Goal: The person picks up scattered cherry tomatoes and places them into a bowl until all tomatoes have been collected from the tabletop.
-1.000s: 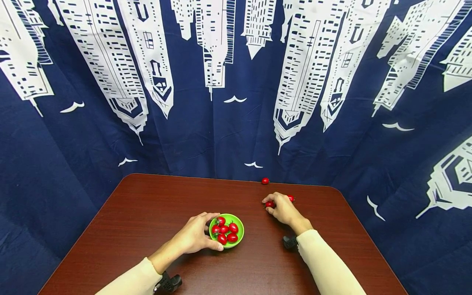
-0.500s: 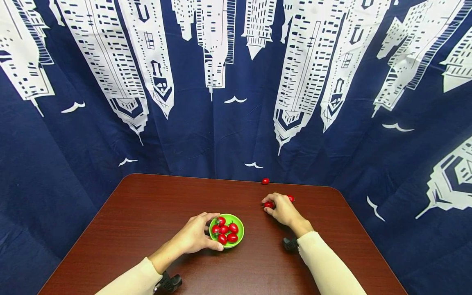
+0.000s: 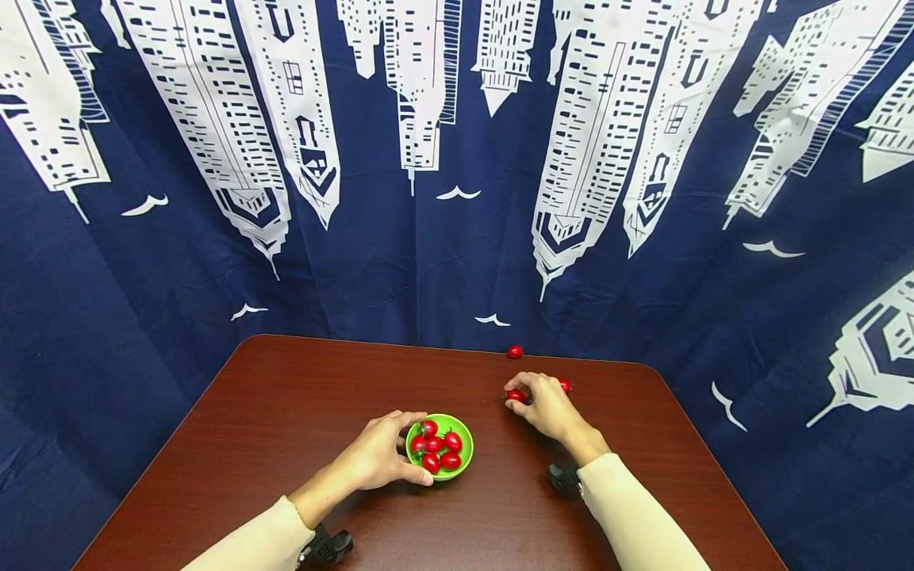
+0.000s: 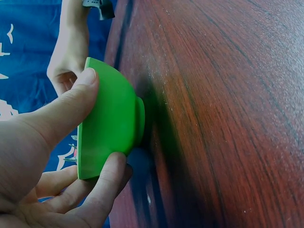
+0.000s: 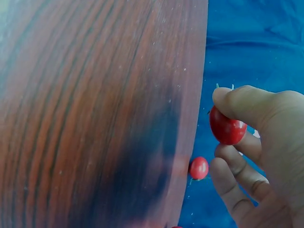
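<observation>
Seemingly secured now, a tomato [image 5: 228, 127] pinched by the right grip [image 3: 548, 406] is nudged toward the left grip's [image 3: 378, 456] clasped bowl [image 4: 109, 118].

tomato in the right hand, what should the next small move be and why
Probably carry the tomato leftward until it is over the green bowl. The right hand pinches it away from the bowl, the left hand grips the bowl, and similar tomatoes already lie inside.
</observation>
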`<state>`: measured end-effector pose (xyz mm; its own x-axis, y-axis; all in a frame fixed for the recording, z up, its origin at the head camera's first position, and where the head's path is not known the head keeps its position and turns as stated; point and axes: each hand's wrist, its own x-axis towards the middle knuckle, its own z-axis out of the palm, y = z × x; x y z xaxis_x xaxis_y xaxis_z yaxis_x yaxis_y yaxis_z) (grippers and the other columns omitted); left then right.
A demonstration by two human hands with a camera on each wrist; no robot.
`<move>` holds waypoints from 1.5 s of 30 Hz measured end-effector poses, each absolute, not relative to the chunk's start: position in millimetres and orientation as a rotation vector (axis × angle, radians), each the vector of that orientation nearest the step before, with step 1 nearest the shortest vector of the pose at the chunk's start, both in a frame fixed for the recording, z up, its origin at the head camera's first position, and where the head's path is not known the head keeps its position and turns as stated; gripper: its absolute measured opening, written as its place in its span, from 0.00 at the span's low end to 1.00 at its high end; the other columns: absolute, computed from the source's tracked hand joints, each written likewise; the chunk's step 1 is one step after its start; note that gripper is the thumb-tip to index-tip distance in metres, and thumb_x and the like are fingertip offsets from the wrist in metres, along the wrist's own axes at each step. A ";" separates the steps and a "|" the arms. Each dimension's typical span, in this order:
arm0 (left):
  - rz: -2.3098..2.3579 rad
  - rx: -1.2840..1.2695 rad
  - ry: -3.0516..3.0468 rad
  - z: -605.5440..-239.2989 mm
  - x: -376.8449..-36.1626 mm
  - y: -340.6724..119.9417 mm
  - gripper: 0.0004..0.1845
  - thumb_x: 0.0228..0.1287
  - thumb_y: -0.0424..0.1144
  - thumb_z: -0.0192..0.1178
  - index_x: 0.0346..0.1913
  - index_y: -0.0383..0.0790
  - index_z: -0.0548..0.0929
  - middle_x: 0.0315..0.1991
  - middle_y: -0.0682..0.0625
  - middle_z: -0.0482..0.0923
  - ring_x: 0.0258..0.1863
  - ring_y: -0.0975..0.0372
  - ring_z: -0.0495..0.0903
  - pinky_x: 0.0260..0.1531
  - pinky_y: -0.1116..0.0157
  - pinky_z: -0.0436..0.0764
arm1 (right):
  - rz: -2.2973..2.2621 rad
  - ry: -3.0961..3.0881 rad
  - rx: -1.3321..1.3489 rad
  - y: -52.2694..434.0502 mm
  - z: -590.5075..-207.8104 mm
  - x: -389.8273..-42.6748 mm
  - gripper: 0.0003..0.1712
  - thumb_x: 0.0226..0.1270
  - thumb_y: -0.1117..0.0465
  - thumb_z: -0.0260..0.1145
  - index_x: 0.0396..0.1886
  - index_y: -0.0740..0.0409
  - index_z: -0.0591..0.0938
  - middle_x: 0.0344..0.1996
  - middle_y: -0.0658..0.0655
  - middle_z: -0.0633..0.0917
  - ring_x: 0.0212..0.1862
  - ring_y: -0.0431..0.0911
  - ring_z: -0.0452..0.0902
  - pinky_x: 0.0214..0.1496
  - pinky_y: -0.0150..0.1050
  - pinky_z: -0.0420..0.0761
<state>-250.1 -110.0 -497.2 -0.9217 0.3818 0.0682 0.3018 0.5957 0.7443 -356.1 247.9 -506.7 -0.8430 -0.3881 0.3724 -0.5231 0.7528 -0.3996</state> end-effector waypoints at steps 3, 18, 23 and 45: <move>1.237 0.575 2.717 -496.4 -250.1 -109.8 0.54 0.49 0.44 0.97 0.80 0.37 0.82 0.69 0.35 0.85 0.54 0.51 0.95 0.53 0.53 0.95 | 0.762 -2.672 0.726 245.5 -503.6 -353.8 0.14 0.68 0.65 0.88 0.51 0.59 0.94 0.40 0.51 0.95 0.40 0.42 0.87 0.46 0.37 0.88; 1.253 0.599 2.710 -496.5 -250.9 -110.2 0.54 0.49 0.43 0.97 0.80 0.35 0.82 0.67 0.35 0.86 0.54 0.50 0.96 0.52 0.53 0.96 | 0.848 -2.624 0.784 228.6 -488.6 -338.8 0.15 0.67 0.65 0.89 0.48 0.55 0.91 0.37 0.48 0.93 0.37 0.38 0.85 0.44 0.34 0.90; 1.250 0.590 2.713 -496.0 -250.1 -109.6 0.54 0.49 0.43 0.97 0.80 0.35 0.82 0.64 0.38 0.86 0.54 0.50 0.95 0.52 0.55 0.95 | 0.895 -2.603 0.821 221.6 -483.4 -331.3 0.16 0.68 0.66 0.87 0.51 0.57 0.91 0.41 0.50 0.95 0.38 0.40 0.88 0.46 0.40 0.94; 1.226 0.597 2.727 -496.2 -250.0 -109.6 0.54 0.50 0.44 0.97 0.80 0.35 0.82 0.64 0.39 0.87 0.52 0.51 0.94 0.48 0.57 0.95 | 0.960 -2.530 1.013 186.2 -467.0 -305.2 0.16 0.72 0.68 0.85 0.56 0.62 0.92 0.49 0.55 0.94 0.43 0.41 0.93 0.51 0.35 0.95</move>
<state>-250.0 -109.6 -496.2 -0.9192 0.3866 0.0742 0.3121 0.6007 0.7361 -305.2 186.2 -467.0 -0.7266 -0.5212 0.4477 -0.6870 0.5407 -0.4854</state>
